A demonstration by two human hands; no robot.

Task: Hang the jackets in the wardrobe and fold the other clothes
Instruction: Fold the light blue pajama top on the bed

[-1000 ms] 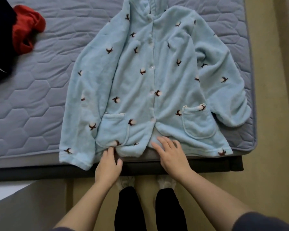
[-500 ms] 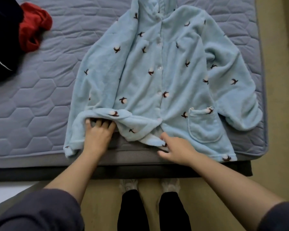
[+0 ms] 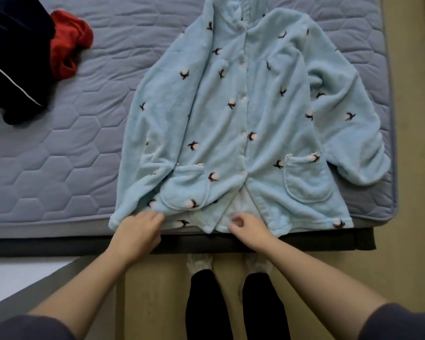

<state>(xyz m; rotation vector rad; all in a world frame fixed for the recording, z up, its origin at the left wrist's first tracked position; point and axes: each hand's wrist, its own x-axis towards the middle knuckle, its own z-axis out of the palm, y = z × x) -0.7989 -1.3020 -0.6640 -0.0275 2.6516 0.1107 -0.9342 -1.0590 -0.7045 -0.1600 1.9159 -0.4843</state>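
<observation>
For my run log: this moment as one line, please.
fleece jacket: unfolded on bed | left hand: grips hem | right hand: pinches hem

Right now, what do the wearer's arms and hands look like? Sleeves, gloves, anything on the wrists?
The left hand and the right hand are both bare: no gloves, and no rings, watch or bands that I can see. The forearms are bare too. A dark grey left sleeve and a matching right sleeve end near the elbows, plain, with no visible markings.
</observation>
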